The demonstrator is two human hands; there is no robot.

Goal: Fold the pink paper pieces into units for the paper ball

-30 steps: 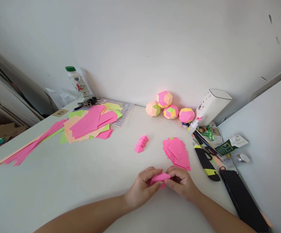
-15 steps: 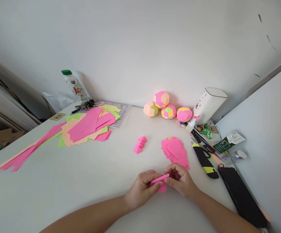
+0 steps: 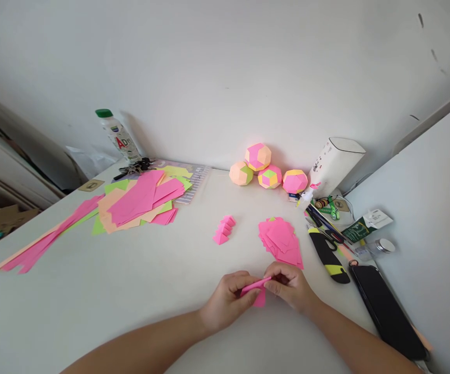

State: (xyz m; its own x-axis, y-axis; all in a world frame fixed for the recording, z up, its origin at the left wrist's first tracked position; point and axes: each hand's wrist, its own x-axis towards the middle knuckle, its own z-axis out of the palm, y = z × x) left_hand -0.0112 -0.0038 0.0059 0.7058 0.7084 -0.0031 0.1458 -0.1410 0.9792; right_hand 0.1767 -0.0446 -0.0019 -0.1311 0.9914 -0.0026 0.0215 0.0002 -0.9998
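Both my hands meet low in the middle of the white table (image 3: 92,291) and pinch one small folded pink paper piece (image 3: 257,291). My left hand (image 3: 229,299) grips its left end, fingers curled. My right hand (image 3: 291,285) pinches its right end. Just beyond my right hand lies a loose pile of pink paper squares (image 3: 281,241). A short row of folded pink paper units (image 3: 223,230) stands to the left of that pile.
Paper polyhedron balls (image 3: 268,169) sit by the wall beside a white box (image 3: 336,162). Coloured paper sheets (image 3: 141,200), keys and a bottle (image 3: 116,134) lie at back left. A yellow-black cutter (image 3: 329,257), pens, scissors and a black phone (image 3: 386,309) crowd the right.
The pink piece has been turned and folded thinner between my fingers, showing now as a narrow edge with a flap hanging below. My hands stay in the same spot.
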